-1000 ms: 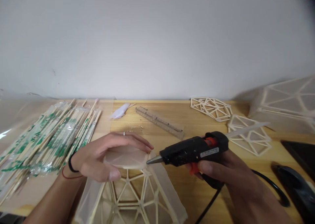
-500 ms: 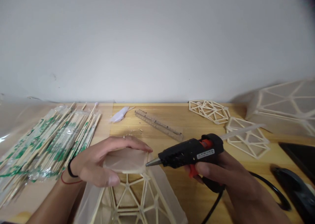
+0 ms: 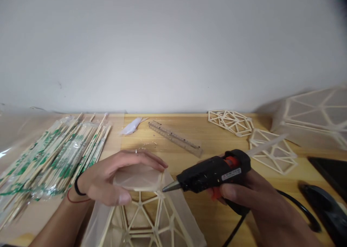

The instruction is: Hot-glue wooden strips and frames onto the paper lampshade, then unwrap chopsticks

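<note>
My right hand (image 3: 251, 194) is wrapped around a black hot glue gun (image 3: 208, 174) with a red trigger. Its metal nozzle points left, at the upper right corner of a stick frame (image 3: 155, 229); whether it touches, I cannot tell. The frame is built of thin wooden sticks in triangles, with translucent white sheet (image 3: 137, 176) on its sides. My left hand (image 3: 115, 173) grips the frame's far end, thumb on the near edge and fingers over the far edge. A translucent glue stick (image 3: 267, 145) juts from the gun's back.
Bagged chopsticks (image 3: 65, 156) lie at left. Behind the frame are a clear ruler (image 3: 175, 138) and a white scrap (image 3: 132, 126). Two flat stick panels (image 3: 230, 122) and a larger covered stick structure (image 3: 317, 113) stand at right, near a black mouse (image 3: 322, 207). The gun's cord (image 3: 234, 230) trails below.
The glue gun in my right hand has moved slightly right and down, its nozzle shifting lower along the frame's corner. My left hand and the frame stay in place.
</note>
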`<control>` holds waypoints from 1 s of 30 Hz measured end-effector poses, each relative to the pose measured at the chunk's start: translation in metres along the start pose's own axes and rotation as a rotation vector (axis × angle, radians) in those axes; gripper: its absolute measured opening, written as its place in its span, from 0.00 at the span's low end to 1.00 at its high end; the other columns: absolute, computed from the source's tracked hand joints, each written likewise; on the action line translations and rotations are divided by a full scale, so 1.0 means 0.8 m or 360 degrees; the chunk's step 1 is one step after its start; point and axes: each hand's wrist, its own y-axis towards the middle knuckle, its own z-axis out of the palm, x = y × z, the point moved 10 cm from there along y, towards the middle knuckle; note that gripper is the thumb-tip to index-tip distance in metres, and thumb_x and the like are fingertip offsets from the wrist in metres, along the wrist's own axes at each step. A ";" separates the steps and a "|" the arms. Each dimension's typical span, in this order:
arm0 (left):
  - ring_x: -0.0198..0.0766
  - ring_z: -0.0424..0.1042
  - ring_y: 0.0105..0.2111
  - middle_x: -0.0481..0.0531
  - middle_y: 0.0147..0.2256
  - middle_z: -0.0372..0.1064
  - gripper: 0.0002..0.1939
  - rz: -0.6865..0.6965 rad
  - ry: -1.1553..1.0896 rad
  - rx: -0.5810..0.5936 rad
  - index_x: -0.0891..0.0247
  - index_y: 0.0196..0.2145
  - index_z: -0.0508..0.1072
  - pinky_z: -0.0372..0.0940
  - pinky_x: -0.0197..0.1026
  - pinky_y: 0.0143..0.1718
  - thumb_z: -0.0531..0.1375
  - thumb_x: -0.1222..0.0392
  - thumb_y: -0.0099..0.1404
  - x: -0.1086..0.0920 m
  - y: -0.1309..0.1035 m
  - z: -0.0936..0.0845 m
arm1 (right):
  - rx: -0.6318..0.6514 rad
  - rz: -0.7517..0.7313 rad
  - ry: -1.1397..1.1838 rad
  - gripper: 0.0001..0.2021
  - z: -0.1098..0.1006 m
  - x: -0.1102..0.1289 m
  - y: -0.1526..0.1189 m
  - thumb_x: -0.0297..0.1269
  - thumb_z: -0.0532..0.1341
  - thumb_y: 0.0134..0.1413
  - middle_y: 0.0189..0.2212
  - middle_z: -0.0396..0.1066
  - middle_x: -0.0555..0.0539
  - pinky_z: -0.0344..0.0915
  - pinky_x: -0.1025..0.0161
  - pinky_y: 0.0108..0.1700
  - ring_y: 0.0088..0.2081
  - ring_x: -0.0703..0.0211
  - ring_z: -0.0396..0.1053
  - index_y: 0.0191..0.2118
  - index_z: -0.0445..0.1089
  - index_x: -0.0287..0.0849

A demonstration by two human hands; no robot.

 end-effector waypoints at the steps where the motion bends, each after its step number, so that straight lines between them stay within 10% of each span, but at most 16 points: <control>1: 0.62 0.72 0.61 0.62 0.62 0.73 0.39 0.0002 -0.0006 0.0004 0.56 0.63 0.76 0.66 0.59 0.64 0.72 0.43 0.55 0.000 0.000 0.001 | -0.0020 -0.0004 0.0002 0.24 0.000 0.001 0.000 0.62 0.75 0.44 0.22 0.69 0.48 0.56 0.62 0.24 0.24 0.59 0.61 0.28 0.79 0.43; 19: 0.61 0.71 0.61 0.64 0.62 0.72 0.42 -0.0103 0.0157 -0.0122 0.59 0.66 0.70 0.63 0.58 0.63 0.71 0.40 0.57 0.004 -0.009 -0.008 | -0.0530 0.0212 0.0017 0.35 -0.039 -0.034 0.034 0.73 0.65 0.52 0.22 0.66 0.51 0.61 0.65 0.23 0.21 0.62 0.66 0.34 0.75 0.39; 30: 0.57 0.72 0.57 0.65 0.64 0.69 0.35 -0.0024 0.0122 -0.0323 0.59 0.66 0.69 0.66 0.57 0.59 0.63 0.40 0.68 0.008 -0.014 -0.021 | -0.0405 0.0323 -0.0813 0.35 -0.029 -0.039 0.052 0.69 0.53 0.63 0.16 0.65 0.50 0.56 0.61 0.24 0.21 0.57 0.61 0.25 0.73 0.41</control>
